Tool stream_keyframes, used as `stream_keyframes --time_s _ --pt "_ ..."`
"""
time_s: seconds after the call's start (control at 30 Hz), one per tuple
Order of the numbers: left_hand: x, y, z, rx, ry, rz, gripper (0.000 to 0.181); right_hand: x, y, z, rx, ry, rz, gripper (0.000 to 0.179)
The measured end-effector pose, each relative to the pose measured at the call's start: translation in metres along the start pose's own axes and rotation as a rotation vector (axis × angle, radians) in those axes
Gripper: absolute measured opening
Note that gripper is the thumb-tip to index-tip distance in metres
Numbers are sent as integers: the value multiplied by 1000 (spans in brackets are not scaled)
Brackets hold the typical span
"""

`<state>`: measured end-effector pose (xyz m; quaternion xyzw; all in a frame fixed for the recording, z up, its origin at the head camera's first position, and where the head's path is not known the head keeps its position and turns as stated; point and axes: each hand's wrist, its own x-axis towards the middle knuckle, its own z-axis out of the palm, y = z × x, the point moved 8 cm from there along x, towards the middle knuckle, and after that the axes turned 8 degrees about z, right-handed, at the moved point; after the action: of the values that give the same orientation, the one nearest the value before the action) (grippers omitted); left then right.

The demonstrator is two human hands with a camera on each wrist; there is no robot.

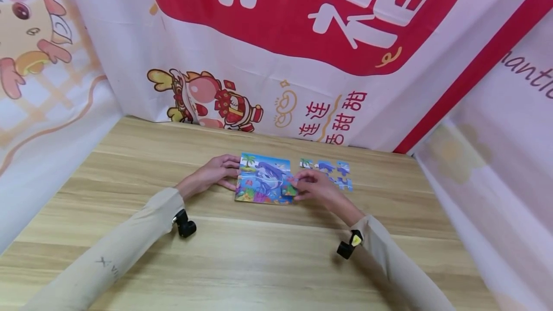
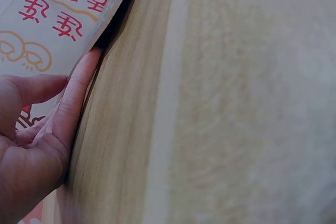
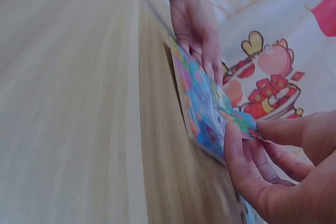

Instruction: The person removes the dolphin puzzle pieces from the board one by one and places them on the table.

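Observation:
A dolphin picture puzzle board (image 1: 264, 176) lies flat on the wooden table. My left hand (image 1: 216, 173) rests at its left edge, fingertips against the side; in the left wrist view the thumb and index finger of this hand (image 2: 44, 124) are fairly straight. Over the board's lower right part, my right hand (image 1: 317, 187) pinches a small puzzle piece (image 3: 242, 122) between thumb and fingers. The piece is tilted and green, blue and red, and it overlaps the picture. Right of the board lie several loose puzzle pieces (image 1: 343, 168), partly behind my right hand.
The wood-grain table (image 1: 259, 253) reaches back to a white and red printed cloth (image 1: 276, 32) hanging behind it. More printed cloth hangs at both sides. A small black camera (image 1: 185, 224) sits on the left wrist, another camera (image 1: 346, 249) on the right.

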<state>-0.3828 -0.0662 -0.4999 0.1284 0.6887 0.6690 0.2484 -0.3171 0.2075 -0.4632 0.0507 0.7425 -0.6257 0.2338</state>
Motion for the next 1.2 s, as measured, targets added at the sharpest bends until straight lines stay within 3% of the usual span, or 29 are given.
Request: stream_keyframes --time_s 0.27,0.43,0.7,1.2 --pt "1 0 1 4 6 6 56 -10 14 -28 -55 76 11 23" --pt "-1 -1 2 2 -1 0 57 -16 19 -37 -165 147 34 19" --pt "-1 1 2 6 -7 16 56 -23 14 -33 -442 218 -14 16" --pt "1 -3 0 14 15 -8 56 -22 10 -34 -584 304 10 15"
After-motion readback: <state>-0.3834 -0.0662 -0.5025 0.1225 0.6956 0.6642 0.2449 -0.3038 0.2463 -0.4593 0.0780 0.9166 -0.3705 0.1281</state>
